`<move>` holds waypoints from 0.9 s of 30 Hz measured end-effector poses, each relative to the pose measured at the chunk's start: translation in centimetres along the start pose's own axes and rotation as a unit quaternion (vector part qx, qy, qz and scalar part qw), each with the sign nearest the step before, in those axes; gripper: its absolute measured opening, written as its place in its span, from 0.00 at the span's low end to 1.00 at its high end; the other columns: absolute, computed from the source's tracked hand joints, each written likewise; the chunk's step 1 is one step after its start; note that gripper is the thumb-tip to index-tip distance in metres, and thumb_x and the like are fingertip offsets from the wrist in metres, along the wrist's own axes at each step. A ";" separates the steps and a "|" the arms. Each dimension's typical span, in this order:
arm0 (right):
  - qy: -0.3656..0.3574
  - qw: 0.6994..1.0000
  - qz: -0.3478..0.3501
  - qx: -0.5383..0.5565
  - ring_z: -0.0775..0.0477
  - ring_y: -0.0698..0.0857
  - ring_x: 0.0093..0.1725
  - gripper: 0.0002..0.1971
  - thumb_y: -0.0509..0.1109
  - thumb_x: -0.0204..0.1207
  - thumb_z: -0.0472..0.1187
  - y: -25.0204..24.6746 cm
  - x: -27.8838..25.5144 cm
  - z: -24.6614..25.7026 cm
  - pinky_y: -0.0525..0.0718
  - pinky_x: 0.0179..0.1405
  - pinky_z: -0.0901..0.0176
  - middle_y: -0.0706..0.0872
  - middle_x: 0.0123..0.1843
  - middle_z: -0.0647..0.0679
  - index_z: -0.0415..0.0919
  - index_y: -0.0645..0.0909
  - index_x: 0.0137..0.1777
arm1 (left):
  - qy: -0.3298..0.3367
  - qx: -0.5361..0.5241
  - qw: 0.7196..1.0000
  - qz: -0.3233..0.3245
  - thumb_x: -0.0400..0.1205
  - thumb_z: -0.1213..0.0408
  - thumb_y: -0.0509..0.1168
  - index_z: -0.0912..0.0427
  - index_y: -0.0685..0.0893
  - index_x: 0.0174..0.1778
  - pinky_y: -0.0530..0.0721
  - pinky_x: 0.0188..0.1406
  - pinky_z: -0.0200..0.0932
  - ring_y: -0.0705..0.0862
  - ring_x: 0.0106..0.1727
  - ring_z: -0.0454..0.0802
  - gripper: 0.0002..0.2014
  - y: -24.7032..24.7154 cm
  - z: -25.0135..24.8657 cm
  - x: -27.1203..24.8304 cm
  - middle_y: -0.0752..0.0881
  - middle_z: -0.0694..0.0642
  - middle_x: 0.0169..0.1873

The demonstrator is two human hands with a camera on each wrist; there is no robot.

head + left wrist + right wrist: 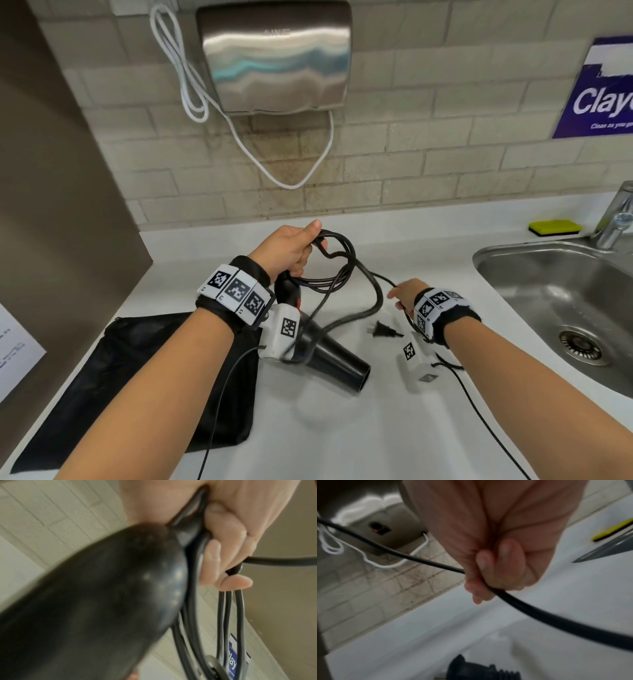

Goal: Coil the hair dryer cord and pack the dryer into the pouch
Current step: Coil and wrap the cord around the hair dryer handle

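Both forearms reach forward from the bottom of the head view, each wrist wrapped in a black band set with black-and-white marker tiles. My left hand (291, 251) is raised above the white bench (394, 428), its fingers curled round the handle of the black hair dryer (329, 356) and round several loops of the black cord (337, 263) gathered against that handle; the left wrist view shows the fingertips (212, 555) pressed over the bunched strands. Below that hand the dryer hangs with its barrel pointing down and to the right, the open nozzle close to the bench, though I cannot tell whether it touches. From the loops, one loose run of cord sags down and crosses rightward to my right hand (406, 294), which is closed round it, fingers curled with the cord passing through the fist, as the right wrist view confirms. Between the two hands, the plug (383, 330) lies on the bench just below the right hand. At the left, the black pouch (144, 377) lies flat on the bench, partly under my left forearm. To the right sits a steel sink (561, 291) with a tap (616, 219) and a yellow sponge (555, 227) behind it. On the tiled wall hangs a metal hand dryer (274, 58) with a white cable (185, 68) looping beside and beneath it, and a blue sign (599, 92) is at the right edge.
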State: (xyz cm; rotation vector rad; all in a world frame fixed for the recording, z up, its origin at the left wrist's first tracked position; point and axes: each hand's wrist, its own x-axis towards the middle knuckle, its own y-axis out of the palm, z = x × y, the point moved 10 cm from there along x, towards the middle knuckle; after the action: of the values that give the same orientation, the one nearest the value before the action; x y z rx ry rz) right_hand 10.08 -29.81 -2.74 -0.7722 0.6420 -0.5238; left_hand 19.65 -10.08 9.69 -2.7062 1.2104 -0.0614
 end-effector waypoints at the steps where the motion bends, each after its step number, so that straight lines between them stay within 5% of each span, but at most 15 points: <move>1: -0.019 0.997 -0.001 -0.078 0.46 0.75 0.70 0.21 0.54 0.84 0.37 0.1 0.1 -0.5 0.71 0.69 0.60 0.72 0.76 0.43 0.40 0.65 0.77 | 0.000 -0.005 1.000 -0.005 0.87 0.53 0.52 0.63 0.78 0.34 0.59 0.13 0.31 0.56 0.12 0.39 0.21 -0.2 0.0 -0.1 0.60 0.44 0.10; 4: 0.014 0.991 0.017 -0.129 0.44 0.81 0.65 0.18 0.59 0.82 0.39 1.1 1.0 -3.8 0.80 0.62 0.64 0.78 0.70 0.40 0.36 0.74 0.70 | 0.005 -0.027 0.999 -0.037 0.87 0.52 0.51 0.62 0.77 0.36 0.58 0.13 0.30 0.56 0.11 0.39 0.21 -1.9 0.1 -0.3 0.60 0.44 0.10; 7: 0.023 0.998 0.033 -0.047 0.47 0.85 0.47 0.16 0.62 0.80 0.35 1.9 1.2 -4.4 0.80 0.29 0.79 0.83 0.64 0.36 0.31 0.77 0.65 | 0.007 -0.042 0.998 -0.055 0.87 0.51 0.51 0.62 0.77 0.37 0.57 0.13 0.30 0.56 0.11 0.39 0.20 -3.4 0.3 -0.4 0.60 0.44 0.10; 10: -0.021 0.998 -0.043 -0.051 0.41 0.80 0.65 0.23 0.63 0.79 0.39 0.6 1.2 -1.6 0.79 0.58 0.65 0.80 0.68 0.39 0.39 0.69 0.74 | 0.004 -0.042 0.998 -0.050 0.87 0.52 0.51 0.62 0.77 0.37 0.58 0.13 0.31 0.55 0.11 0.38 0.20 -3.3 0.3 -0.2 0.60 0.44 0.10; 12: -0.096 0.993 -0.061 -0.029 0.39 0.79 0.66 0.27 0.65 0.77 0.39 0.5 0.4 2.0 0.76 0.61 0.59 0.79 0.67 0.37 0.42 0.66 0.76 | 0.005 -0.028 0.999 -0.045 0.87 0.52 0.51 0.62 0.76 0.37 0.59 0.12 0.31 0.56 0.11 0.38 0.20 -2.8 0.2 -0.1 0.60 0.44 0.10; 15: -0.204 0.978 -0.039 -0.027 0.40 0.82 0.54 0.22 0.64 0.74 0.33 1.4 -1.4 6.7 0.76 0.54 0.60 0.84 0.54 0.38 0.42 0.75 0.69 | 0.008 -0.015 0.999 -0.036 0.87 0.52 0.51 0.62 0.76 0.37 0.59 0.12 0.31 0.56 0.11 0.39 0.20 -2.1 0.0 0.1 0.60 0.44 0.09; 18: -0.265 0.964 0.022 0.029 0.50 0.76 0.36 0.19 0.63 0.71 0.27 3.0 -2.7 9.6 0.74 0.37 0.69 0.79 0.40 0.44 0.41 0.81 0.60 | 0.009 -0.016 0.999 -0.031 0.87 0.52 0.51 0.62 0.77 0.36 0.58 0.13 0.31 0.55 0.11 0.39 0.20 -1.8 -0.1 0.3 0.60 0.44 0.09; 21: -0.307 0.942 0.053 0.124 0.59 0.76 0.30 0.15 0.63 0.71 0.21 3.1 -3.6 11.5 0.71 0.29 0.79 0.76 0.34 0.48 0.37 0.83 0.50 | 0.007 -0.016 0.999 -0.034 0.87 0.52 0.51 0.62 0.77 0.37 0.59 0.13 0.30 0.55 0.11 0.39 0.20 -1.9 0.0 0.3 0.59 0.44 0.09; 24: -0.316 0.915 0.073 0.239 0.67 0.75 0.21 0.19 0.57 0.76 0.20 2.6 -4.1 12.3 0.71 0.24 0.78 0.73 0.33 0.49 0.33 0.76 0.64 | 0.005 -0.014 0.999 -0.033 0.87 0.51 0.51 0.61 0.77 0.37 0.59 0.13 0.32 0.55 0.11 0.39 0.20 -2.0 0.1 0.3 0.59 0.44 0.10; 27: -0.309 0.906 0.076 0.281 0.62 0.72 0.20 0.17 0.56 0.78 0.21 2.2 -3.7 12.7 0.68 0.18 0.76 0.75 0.35 0.51 0.26 0.75 0.65 | 0.004 -0.013 1.000 -0.022 0.87 0.51 0.51 0.61 0.77 0.37 0.60 0.14 0.31 0.55 0.11 0.40 0.21 -1.8 0.1 0.2 0.59 0.44 0.10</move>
State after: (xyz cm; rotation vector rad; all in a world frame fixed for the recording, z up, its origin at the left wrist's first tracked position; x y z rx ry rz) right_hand 16.80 -20.15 3.72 -0.2974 -0.0546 -0.2681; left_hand 21.13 -9.06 9.85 -2.7571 1.1629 -0.0632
